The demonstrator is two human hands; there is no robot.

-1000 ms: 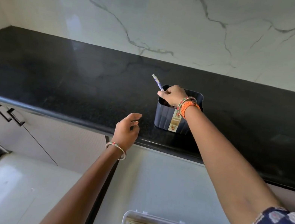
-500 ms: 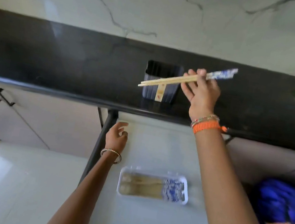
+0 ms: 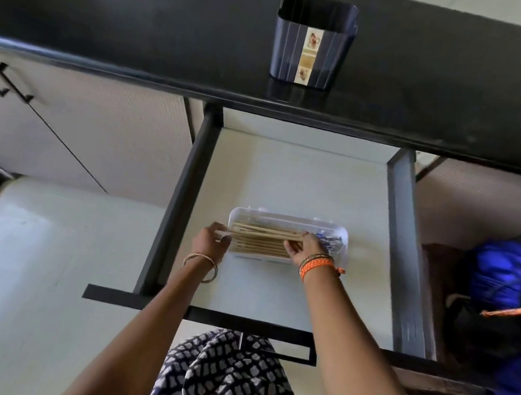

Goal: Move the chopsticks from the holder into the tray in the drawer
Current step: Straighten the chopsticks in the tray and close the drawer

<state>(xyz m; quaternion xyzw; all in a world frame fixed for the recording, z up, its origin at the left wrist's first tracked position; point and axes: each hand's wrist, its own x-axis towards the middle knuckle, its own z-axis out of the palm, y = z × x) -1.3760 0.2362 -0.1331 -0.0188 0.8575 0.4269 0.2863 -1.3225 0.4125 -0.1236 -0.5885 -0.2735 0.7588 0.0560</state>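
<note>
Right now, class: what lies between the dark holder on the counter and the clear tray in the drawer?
In the head view, only the black counter's front edge and bare pale drawer floor separate the holder from the tray.

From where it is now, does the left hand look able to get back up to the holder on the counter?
Probably yes. The left hand grips only the tray's left end in the open drawer, and nothing stands between it and the holder on the counter.
</note>
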